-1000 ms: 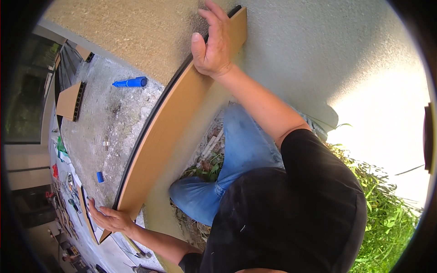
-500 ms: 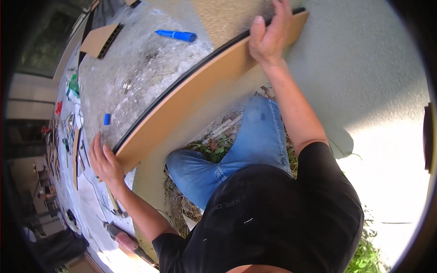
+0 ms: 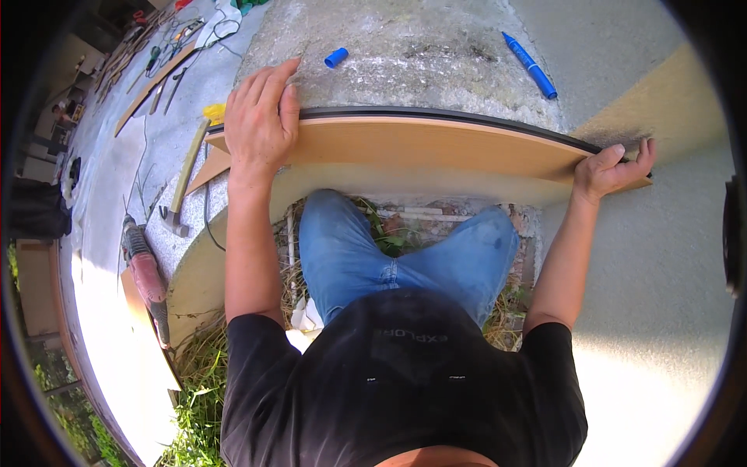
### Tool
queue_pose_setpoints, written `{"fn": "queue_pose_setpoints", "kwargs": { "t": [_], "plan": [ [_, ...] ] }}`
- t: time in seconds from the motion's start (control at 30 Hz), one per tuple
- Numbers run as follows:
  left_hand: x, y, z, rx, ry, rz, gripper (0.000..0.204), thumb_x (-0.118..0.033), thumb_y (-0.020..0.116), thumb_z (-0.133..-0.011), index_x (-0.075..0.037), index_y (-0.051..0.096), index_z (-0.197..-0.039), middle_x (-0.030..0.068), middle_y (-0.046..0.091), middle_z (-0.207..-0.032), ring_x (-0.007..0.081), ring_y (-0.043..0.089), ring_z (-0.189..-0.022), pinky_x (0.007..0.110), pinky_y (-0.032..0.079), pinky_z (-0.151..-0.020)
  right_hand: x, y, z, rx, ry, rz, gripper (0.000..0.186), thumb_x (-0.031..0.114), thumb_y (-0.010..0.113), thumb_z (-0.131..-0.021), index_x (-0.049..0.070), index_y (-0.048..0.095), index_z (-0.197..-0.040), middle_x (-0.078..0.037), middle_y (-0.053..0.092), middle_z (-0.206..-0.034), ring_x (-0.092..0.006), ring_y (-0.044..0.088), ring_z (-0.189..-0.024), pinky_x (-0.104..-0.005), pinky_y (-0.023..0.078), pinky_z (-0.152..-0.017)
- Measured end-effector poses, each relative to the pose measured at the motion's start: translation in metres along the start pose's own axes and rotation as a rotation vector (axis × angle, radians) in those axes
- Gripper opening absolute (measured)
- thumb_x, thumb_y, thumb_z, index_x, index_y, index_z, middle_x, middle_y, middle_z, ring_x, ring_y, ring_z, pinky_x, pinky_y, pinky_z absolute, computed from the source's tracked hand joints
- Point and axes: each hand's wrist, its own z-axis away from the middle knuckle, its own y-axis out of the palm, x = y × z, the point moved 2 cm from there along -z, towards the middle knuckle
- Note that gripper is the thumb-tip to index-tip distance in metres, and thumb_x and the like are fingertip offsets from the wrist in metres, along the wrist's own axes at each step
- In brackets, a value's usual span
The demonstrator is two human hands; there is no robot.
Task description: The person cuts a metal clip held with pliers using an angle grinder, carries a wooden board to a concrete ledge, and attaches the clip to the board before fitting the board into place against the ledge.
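A long tan board (image 3: 436, 144) with a black strip along its far edge lies across in front of my knees, against the concrete step's front edge. At its left end, my left hand (image 3: 263, 117) is closed over the edge, fingers pointing away from me. My right hand (image 3: 615, 167) grips the right end, thumb and fingers curled over the black edge. Beyond the board, an uncapped blue marker (image 3: 531, 66) rests on the rough concrete step (image 3: 412, 54), toward the right. Its loose blue cap (image 3: 336, 57) is near my left fingertips.
To the left are a hammer (image 3: 187, 167), a red and black power drill (image 3: 145, 272) and a yellow item (image 3: 214, 114). Farther left, cables, strips and tools lie scattered on a pale sheet (image 3: 117, 167). A grey wall (image 3: 654, 257) rises at my right.
My view has turned left, so the board now runs nearly level across it. Both hands stay on its ends; the right hand sits lower in view. Marker and cap appear shifted right.
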Motion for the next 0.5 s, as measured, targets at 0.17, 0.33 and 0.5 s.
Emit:
{"fn": "queue_pose_setpoints", "kwargs": {
  "t": [0.17, 0.33, 0.5],
  "plan": [
    [-0.027, 0.007, -0.002, -0.164, -0.022, 0.065, 0.027, -0.015, 0.061, -0.101, -0.013, 0.072, -0.126, 0.0019, 0.077, -0.11, 0.0245, 0.07, -0.109, 0.039, 0.052, -0.092, 0.013, -0.009, -0.006, 0.063, -0.055, 0.196, 0.054, 0.023, 0.06, -0.101, -0.008, 0.045, -0.143, -0.028, 0.047, -0.149, -0.0392, 0.046, -0.139, -0.0496, 0.034, -0.121],
    [-0.029, 0.009, -0.002, -0.12, -0.111, 0.11, 0.029, -0.007, 0.063, -0.098, -0.013, 0.072, -0.126, -0.0011, 0.078, -0.105, 0.0246, 0.072, -0.103, 0.038, 0.054, -0.086, 0.145, 0.015, -0.044, 0.338, -0.061, -0.34, 0.036, 0.004, 0.069, -0.094, -0.002, 0.063, -0.129, -0.019, 0.064, -0.133, -0.033, 0.063, -0.122, -0.0423, 0.048, -0.109],
    [-0.017, 0.013, 0.003, -0.187, -0.021, 0.157, 0.028, -0.012, 0.066, -0.098, -0.014, 0.072, -0.125, 0.0001, 0.077, -0.106, 0.0248, 0.072, -0.101, 0.037, 0.053, -0.083, 0.204, 0.101, -0.06, 0.833, -0.239, -0.326, 0.034, 0.01, 0.071, -0.095, 0.003, 0.069, -0.128, -0.017, 0.069, -0.132, -0.0384, 0.066, -0.119, -0.0427, 0.052, -0.106]
  ]
}}
